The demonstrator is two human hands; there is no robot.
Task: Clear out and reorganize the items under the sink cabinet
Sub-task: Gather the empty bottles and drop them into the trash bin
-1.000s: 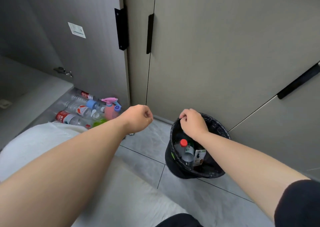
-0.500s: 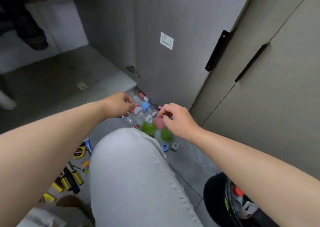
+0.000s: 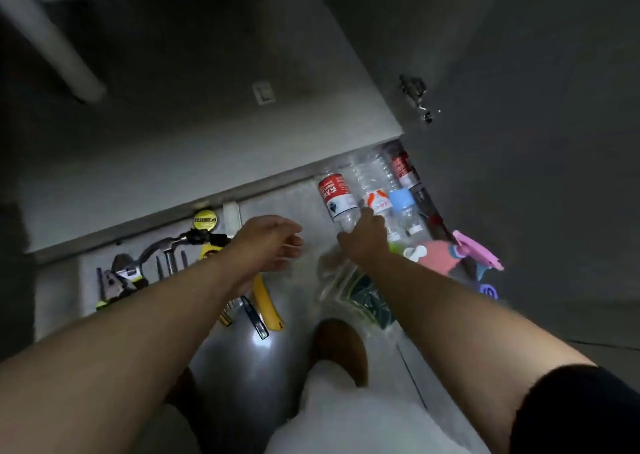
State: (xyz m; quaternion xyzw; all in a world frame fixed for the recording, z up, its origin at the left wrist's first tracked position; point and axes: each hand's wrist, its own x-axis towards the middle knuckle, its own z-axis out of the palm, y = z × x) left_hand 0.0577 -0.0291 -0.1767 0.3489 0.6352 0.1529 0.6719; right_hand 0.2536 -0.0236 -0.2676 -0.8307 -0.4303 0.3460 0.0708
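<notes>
Several plastic bottles lie side by side on the floor by the open sink cabinet's edge (image 3: pixel 242 190). My right hand (image 3: pixel 365 242) grips the near end of a clear bottle with a red label (image 3: pixel 334 195). Next to it lie a clear bottle with an orange and white label (image 3: pixel 375 193) and a bottle with a blue cap (image 3: pixel 401 200). A pink spray bottle (image 3: pixel 438 257) lies at the right. A crumpled clear bottle with a green label (image 3: pixel 360 292) lies under my right forearm. My left hand (image 3: pixel 273 242) hovers with loosely curled fingers and holds nothing.
Tools lie on the floor at the left: a yellow tape measure (image 3: pixel 205 219), a hammer (image 3: pixel 166 245), pliers (image 3: pixel 119 280), a yellow utility knife (image 3: pixel 266 304). The open cabinet door (image 3: pixel 519 159) stands at the right. A white pipe (image 3: pixel 48 41) runs inside. My shoe (image 3: pixel 341 346) is below.
My view turned from the black bin to the cabinet floor. Both hands moved left to the bottles, and my right hand closed on the red-label bottle.
</notes>
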